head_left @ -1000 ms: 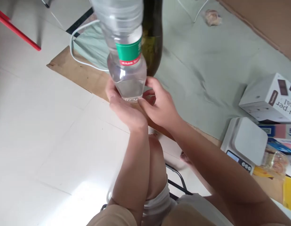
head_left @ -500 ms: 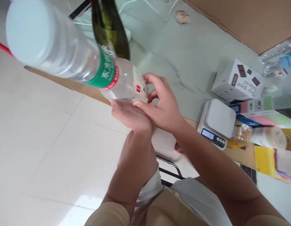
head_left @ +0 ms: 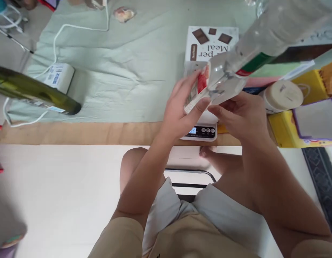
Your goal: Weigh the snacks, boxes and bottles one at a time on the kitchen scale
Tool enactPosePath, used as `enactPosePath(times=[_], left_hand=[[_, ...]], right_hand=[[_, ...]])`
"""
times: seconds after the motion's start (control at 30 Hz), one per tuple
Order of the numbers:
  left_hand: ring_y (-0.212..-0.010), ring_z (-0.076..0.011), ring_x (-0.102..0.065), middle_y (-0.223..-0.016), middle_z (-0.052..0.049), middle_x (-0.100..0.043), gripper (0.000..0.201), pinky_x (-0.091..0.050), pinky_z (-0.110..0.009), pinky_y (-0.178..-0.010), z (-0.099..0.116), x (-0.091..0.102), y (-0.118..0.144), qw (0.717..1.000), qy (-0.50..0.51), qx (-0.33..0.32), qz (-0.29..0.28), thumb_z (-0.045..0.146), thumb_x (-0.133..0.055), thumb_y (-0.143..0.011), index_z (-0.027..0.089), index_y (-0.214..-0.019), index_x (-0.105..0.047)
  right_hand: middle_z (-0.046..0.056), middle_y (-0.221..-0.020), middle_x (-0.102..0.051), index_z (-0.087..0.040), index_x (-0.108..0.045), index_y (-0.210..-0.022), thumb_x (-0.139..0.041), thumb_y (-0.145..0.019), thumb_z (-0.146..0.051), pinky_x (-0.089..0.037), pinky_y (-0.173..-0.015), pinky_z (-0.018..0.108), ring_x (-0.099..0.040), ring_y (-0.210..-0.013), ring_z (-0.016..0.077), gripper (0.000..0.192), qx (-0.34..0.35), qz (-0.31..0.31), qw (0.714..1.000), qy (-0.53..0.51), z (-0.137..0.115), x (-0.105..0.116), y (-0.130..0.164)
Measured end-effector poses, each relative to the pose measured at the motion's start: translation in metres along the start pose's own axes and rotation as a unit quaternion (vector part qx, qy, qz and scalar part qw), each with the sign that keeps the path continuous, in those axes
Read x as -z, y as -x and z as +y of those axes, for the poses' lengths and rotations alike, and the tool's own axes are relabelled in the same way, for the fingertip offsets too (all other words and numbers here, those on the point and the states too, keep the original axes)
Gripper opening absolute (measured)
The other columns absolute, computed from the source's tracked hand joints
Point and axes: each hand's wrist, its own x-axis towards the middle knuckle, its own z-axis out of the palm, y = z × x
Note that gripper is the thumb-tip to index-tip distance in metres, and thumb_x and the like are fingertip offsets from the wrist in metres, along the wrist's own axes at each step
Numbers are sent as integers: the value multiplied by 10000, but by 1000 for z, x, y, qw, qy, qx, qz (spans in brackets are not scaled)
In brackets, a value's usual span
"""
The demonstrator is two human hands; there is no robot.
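Note:
Both my hands hold a clear plastic water bottle [head_left: 252,43] with a green and red label, tilted with its base up toward the camera at the upper right. My left hand [head_left: 182,107] grips its lower end from the left. My right hand [head_left: 241,114] holds it from below on the right. Under the hands a white digital scale [head_left: 200,132] sits at the table's front edge. A dark green glass bottle [head_left: 34,94] stands on the pale green cloth at the left.
A white box printed with chocolate squares [head_left: 209,46] lies behind the bottle. A white charger block [head_left: 60,77] with its cable sits left. A cream-lidded jar [head_left: 283,95], yellow packets [head_left: 281,129] and books crowd the right. The wooden table edge [head_left: 74,133] runs across; white floor below.
The view has swung right. My hands carried the water bottle from beside the green bottle over to above the scale, and its base now points up right instead of up left.

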Motion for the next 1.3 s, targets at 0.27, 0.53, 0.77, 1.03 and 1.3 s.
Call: enactPosePath(times=[0.27,0.53,0.77,1.03,1.3], left_hand=[[-1352,-315,-638,-1417,-74,-646,423,-560,-377,-1054,-13,-17,-10,997,3,81,-9,626,-688,-904,286,-1154,-697],[-1397,-246,-592,-1384,-42,-671,475,-437,-391,-1214,-29,5,2,996,-18,48,74,668,-590,-957,308,-1257,-663],[-1235,-263,-663,-1259,-55,-705,498,-508,-467,-1097,-57,37,17,993,-104,-37,33,649,-632,-944,274,-1270,-668],[-1170,-240,-660,-1166,-59,-674,516,-515,-534,-1079,-73,50,11,991,-93,-82,44,678,-615,-949,273,-1269,-649],[-1135,-244,-668,-1151,-65,-689,479,-527,-511,-1078,-67,45,12,992,-85,-71,65,682,-583,-954,298,-1222,-680]], right_hand=[[-48,-591,-581,-245,-768,-970,-854,-763,-377,-452,-640,316,-535,-553,109,260,-39,-24,997,60,4,14,-11],[64,-959,-764,-244,-729,-1070,-580,-971,-421,-479,-702,354,-610,-718,162,252,80,134,982,103,25,31,17],[29,-853,-694,-262,-635,-984,-505,-991,-440,-469,-719,363,-594,-744,184,221,160,178,961,136,47,22,35],[17,-853,-703,-256,-634,-982,-489,-1008,-435,-508,-685,338,-630,-728,155,232,169,185,961,120,46,16,30],[43,-830,-711,-193,-668,-956,-553,-956,-334,-512,-653,296,-597,-695,131,182,179,186,964,65,43,11,29]])
